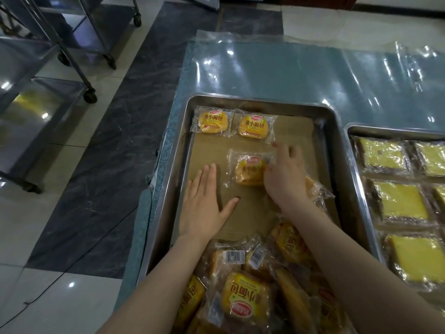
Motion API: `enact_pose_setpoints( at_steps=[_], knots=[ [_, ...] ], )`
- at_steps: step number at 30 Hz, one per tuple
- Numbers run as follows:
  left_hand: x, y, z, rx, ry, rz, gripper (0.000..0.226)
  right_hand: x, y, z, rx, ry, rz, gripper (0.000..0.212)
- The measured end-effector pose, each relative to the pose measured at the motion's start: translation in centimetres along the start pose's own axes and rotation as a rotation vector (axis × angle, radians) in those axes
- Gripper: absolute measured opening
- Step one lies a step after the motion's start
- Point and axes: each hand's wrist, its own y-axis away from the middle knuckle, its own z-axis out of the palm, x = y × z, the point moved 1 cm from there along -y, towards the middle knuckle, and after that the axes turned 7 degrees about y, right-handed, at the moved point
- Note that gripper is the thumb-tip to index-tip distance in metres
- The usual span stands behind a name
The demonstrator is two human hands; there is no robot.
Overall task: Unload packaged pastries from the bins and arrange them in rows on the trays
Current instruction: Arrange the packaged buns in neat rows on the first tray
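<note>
A steel tray (pixel 179 150) lined with brown paper holds two wrapped yellow buns side by side in its far row, one on the left (pixel 212 121) and one on the right (pixel 252 126). A third wrapped bun (pixel 249 171) lies blurred below them, and my right hand (pixel 285 175) pinches its right edge with the other fingers spread. Left of it, my left hand (pixel 204 203) rests flat on the paper, holding nothing. A loose pile of wrapped buns (pixel 245 295) fills the tray's near end, partly under my forearms.
A second tray (pixel 356 131) at the right holds rows of wrapped yellow cake slices (pixel 401 201). Both trays sit on a table under clear plastic sheeting (pixel 289 73). Wheeled steel racks (pixel 79 44) stand on the tiled floor at the left, where a cable runs.
</note>
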Motion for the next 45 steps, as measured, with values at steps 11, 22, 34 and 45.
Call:
enact_pose_setpoints(
  at_steps=[11,22,34,45],
  knots=[
    [0.1,-0.4,0.2,-0.051,-0.165,0.019,0.082,-1.0,-2.3,1.4,-0.128,0.266,-0.426,0.05],
    [-0.1,-0.7,0.5,-0.048,-0.186,0.014,0.081,6.5,-10.4,0.1,-0.131,0.415,-0.25,0.056],
    [0.1,-0.6,0.0,-0.052,-0.166,0.019,0.079,5.9,-9.9,-1.2,-0.115,0.415,-0.333,0.062],
    [0.4,-0.5,-0.7,-0.106,-0.073,-0.004,0.071,10.0,-1.2,-8.0,-0.448,0.148,-0.198,0.046]
  ],
)
